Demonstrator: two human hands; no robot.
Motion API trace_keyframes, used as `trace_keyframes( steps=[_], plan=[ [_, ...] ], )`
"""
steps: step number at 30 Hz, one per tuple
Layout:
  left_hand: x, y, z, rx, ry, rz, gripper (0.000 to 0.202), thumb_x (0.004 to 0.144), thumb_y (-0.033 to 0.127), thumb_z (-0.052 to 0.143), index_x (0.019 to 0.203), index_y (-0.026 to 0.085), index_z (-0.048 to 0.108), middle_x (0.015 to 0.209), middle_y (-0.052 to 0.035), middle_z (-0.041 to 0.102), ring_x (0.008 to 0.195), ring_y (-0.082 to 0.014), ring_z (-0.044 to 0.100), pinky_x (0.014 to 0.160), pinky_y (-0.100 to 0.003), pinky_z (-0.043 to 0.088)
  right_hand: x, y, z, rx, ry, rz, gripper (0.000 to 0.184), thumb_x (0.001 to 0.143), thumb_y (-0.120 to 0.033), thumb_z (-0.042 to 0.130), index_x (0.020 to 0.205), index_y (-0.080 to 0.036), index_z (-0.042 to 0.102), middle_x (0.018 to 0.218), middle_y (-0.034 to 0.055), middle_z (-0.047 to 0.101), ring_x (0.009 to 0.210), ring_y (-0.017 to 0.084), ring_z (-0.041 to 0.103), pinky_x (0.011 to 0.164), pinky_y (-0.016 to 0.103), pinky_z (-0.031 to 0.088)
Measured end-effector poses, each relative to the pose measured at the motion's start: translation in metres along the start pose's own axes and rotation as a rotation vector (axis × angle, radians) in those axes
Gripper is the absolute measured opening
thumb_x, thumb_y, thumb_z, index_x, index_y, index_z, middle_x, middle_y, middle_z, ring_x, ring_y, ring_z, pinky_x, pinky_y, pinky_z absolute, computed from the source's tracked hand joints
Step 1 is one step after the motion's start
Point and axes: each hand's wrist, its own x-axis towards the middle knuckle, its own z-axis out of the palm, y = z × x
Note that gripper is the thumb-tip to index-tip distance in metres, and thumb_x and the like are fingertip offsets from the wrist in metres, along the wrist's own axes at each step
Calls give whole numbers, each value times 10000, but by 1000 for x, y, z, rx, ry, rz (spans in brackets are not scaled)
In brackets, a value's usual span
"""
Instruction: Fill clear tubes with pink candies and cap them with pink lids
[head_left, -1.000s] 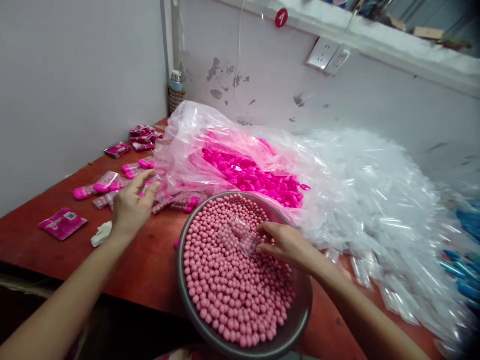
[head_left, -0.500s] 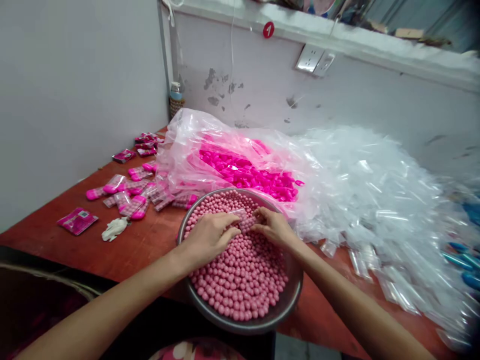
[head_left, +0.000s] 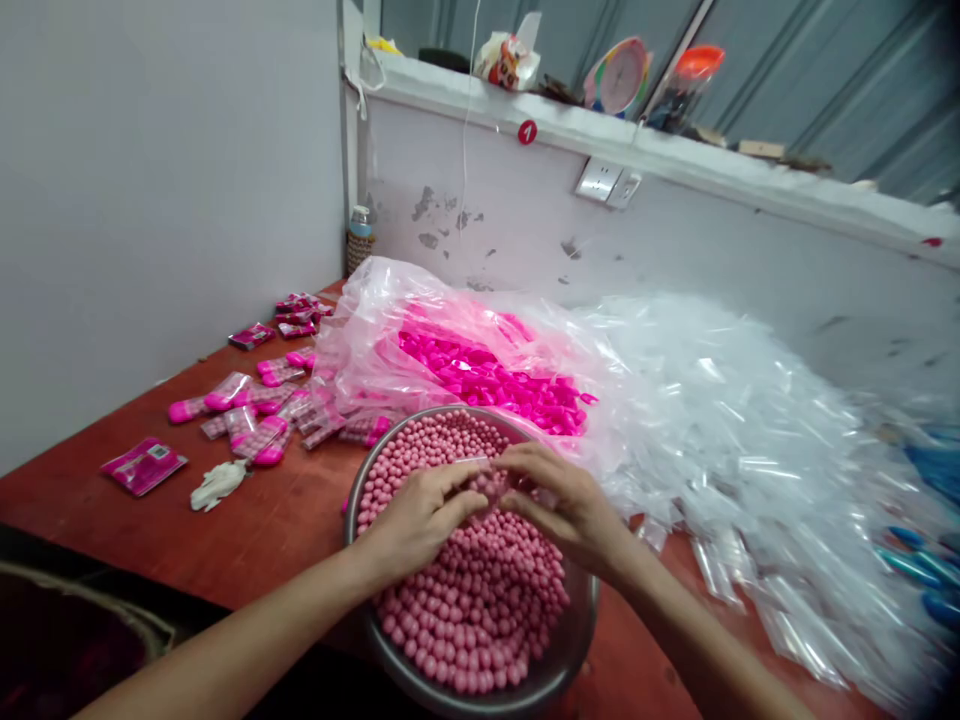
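Observation:
My left hand (head_left: 421, 512) pinches a small clear plastic tube (head_left: 491, 484) between thumb and fingers, with pink beads showing through it. At the tube's right end, the curled fingers and thumb of my right hand (head_left: 564, 496) close around it; blur hides exactly what they touch. Both hands are above a round metal bowl (head_left: 583, 640) of loose pink beads (head_left: 465, 610). Behind the bowl lies an opened clear bag (head_left: 367, 300) of bright pink plastic pieces (head_left: 495, 375).
Filled tubes with pink ends (head_left: 259, 440) lie left on the red table (head_left: 292, 520), near a pink packet (head_left: 144, 465) and a crumpled white glove-like item (head_left: 217, 486). A large heap of clear tubes (head_left: 720, 430) covers the right side, with blue-handled tools (head_left: 911, 560) beside it.
The view has tilted up, showing more of the shelf. My right hand has lifted slightly from the beads and closed in around the tube's end; my left hand keeps its hold.

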Motion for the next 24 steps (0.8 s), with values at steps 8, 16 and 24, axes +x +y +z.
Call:
trace_keyframes(
  steps=[8, 16, 24],
  plan=[
    [-12, -8, -21, -17, 4, -32, 178, 857, 198, 496, 925, 191, 661, 857, -3, 666, 885, -154, 589, 789, -225, 431, -2, 9, 18, -120, 21, -250, 269, 856, -130, 523, 1119, -181, 551, 859, 64, 635, 752, 125, 596, 608, 209, 478],
    [-16, -16, -22, 53, 105, 56, 205, 846, 171, 536, 1003, 235, 651, 916, 4, 690, 879, -126, 623, 796, -188, 445, 34, 27, 6, 123, -212, -73, 185, 851, -299, 554, 769, -160, 642, 661, 17, 655, 598, 103, 606, 549, 181, 453],
    [-17, -23, -23, 66, 271, 200, 247, 837, 153, 555, 1071, 207, 609, 922, -17, 708, 834, -115, 653, 750, -156, 481, 145, 132, 4, -582, -126, 374, 241, 862, -217, 469, 973, -162, 677, 988, 90, 698, 896, 214, 638, 770, 272, 448]
  ],
)
